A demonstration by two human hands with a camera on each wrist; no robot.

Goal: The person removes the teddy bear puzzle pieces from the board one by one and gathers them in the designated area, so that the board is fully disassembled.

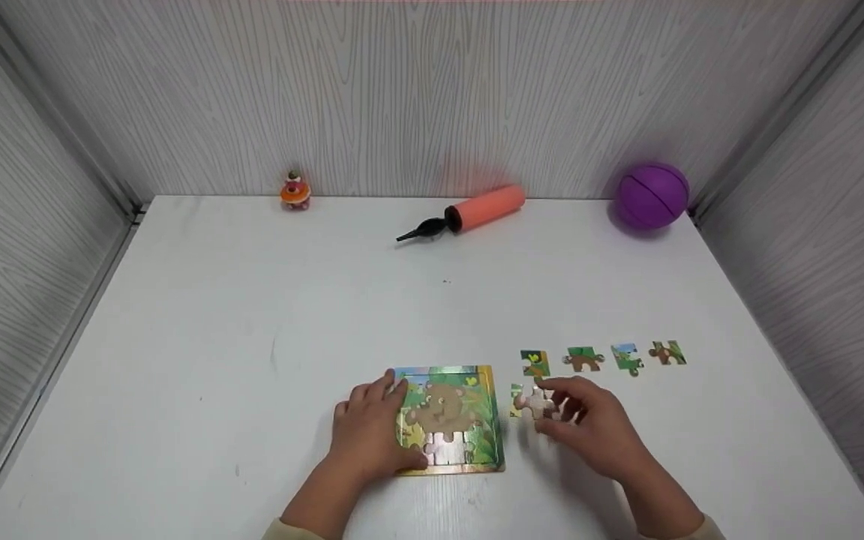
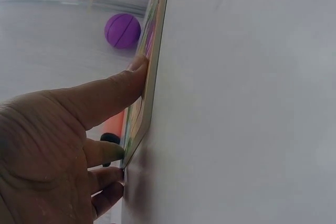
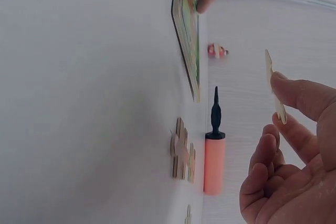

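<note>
- The jigsaw tray [image 1: 493, 420] is lying flat on the table [image 1: 252, 322] in front of the person, and the puzzle is appearing partway complete, with some pieces seemingly in and others out.
- Near the frame's lower edge, interlocking outlines are showing, so a few pieces seem to be sitting in place; glare is washing over that patch, leaving their number unclear.
- Outside the tray, four pieces are lying in a loose row beyond its right side: a yellow-and-green piece [image 1: 534, 363], a green-and-brown piece [image 1: 583, 359], a blue-and-green piece [image 1: 626, 358] and a brown-and-green piece [image 1: 667, 352].
- A green-edged piece [image 1: 516, 401] is apparently lying closer to the tray, partly hidden.
- The right hand [image 1: 589, 427] is pinching the held piece [image 3: 281, 110] between thumb and fingers, raised off the table just right of the tray; whether it is going in or coming out, the views are not settling.
- The left hand [image 1: 372, 431] is resting along the tray's left side, its fingers spread rather than clenched, the thumb lying over the near corner.
- The tray is looking squarish and thin, with a colourful border; its picture is showing a brown bear [image 1: 443, 409] among green leaves.
- Seen edge-on, the held piece is looking thin, flat and pale-sided.
</note>
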